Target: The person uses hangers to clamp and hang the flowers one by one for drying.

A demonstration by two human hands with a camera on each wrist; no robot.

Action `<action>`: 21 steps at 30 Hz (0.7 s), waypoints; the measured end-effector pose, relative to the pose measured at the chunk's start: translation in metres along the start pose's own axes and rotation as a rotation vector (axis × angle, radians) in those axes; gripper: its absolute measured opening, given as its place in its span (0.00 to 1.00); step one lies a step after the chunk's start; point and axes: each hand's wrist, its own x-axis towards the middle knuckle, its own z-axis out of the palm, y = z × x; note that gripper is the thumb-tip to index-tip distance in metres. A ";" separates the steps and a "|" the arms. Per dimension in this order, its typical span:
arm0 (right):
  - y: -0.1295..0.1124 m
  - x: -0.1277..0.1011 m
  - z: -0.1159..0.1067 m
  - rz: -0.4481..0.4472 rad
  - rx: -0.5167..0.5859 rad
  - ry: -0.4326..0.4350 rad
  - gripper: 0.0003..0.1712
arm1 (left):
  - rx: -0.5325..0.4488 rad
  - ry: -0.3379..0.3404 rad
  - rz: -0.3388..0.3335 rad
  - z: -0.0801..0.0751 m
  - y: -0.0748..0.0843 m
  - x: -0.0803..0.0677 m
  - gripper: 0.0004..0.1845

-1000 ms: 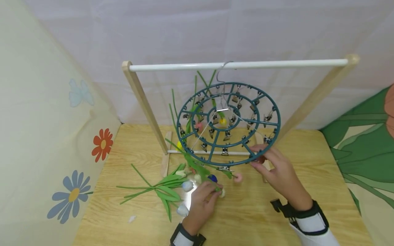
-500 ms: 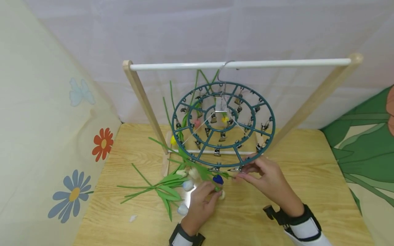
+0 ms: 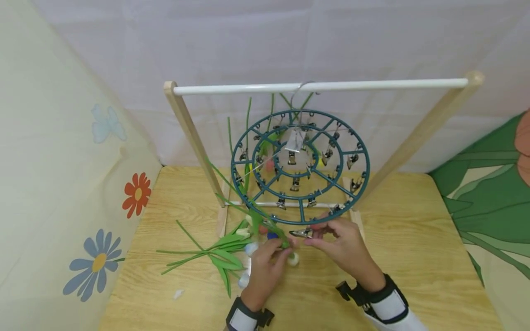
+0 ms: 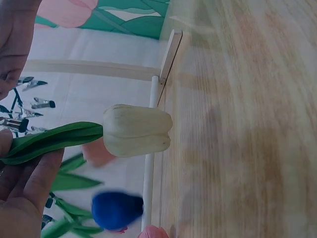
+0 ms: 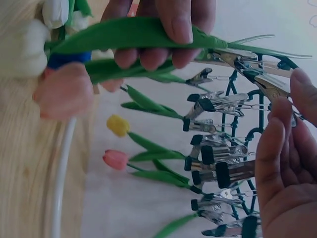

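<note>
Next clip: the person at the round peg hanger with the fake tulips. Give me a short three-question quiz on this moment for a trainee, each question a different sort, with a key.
1. True or false: the left hand holds a white tulip by its green stem.
2. What does the right hand pinch? A) the white rail B) a metal clip on the round hanger's near rim C) a blue tulip
3. Fill in: the round hanger hangs by a hook from the ____ rail of the wooden stand.

Key
1. True; the right wrist view shows the fingers curled round the stem.
2. B
3. white
</note>
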 end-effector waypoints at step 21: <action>0.000 0.005 0.021 -0.011 0.081 0.025 0.20 | -0.061 0.084 -0.049 0.008 0.002 0.002 0.11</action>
